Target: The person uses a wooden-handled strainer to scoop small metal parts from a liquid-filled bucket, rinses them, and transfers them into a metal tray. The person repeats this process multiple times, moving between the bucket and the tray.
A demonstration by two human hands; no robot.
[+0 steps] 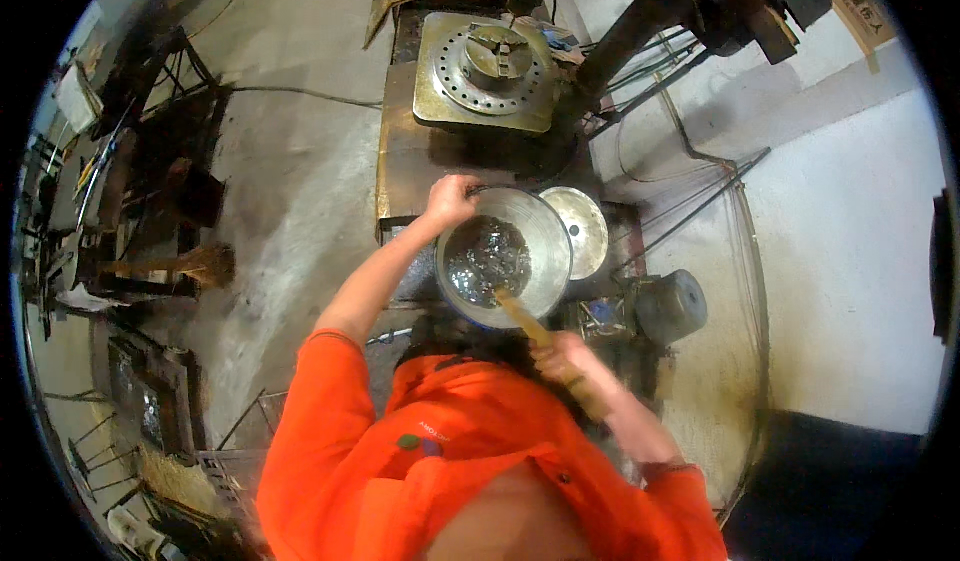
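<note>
A round, deep metal pot [546, 251] stands tilted toward me, close in front of my body. Shiny dark contents [488, 259] lie at its bottom; whether they are small metal pieces or liquid I cannot tell. My left hand [453, 201] is closed on the pot's far left rim. In my right hand [568, 363] is a flat wooden stick [520, 315], its far end reaching over the near rim into the pot. The stick's other end runs back along my right forearm. Behind the pot's right side rests a pale round metal disc [590, 229] with a dark centre.
Beyond the pot, a round chuck [497, 56] sits on a square metal plate [436, 109] under a dark machine arm [640, 36]. A grey cylinder [672, 306] is at the right, before a white wall [830, 231]. Dark racks [150, 201] stand far left.
</note>
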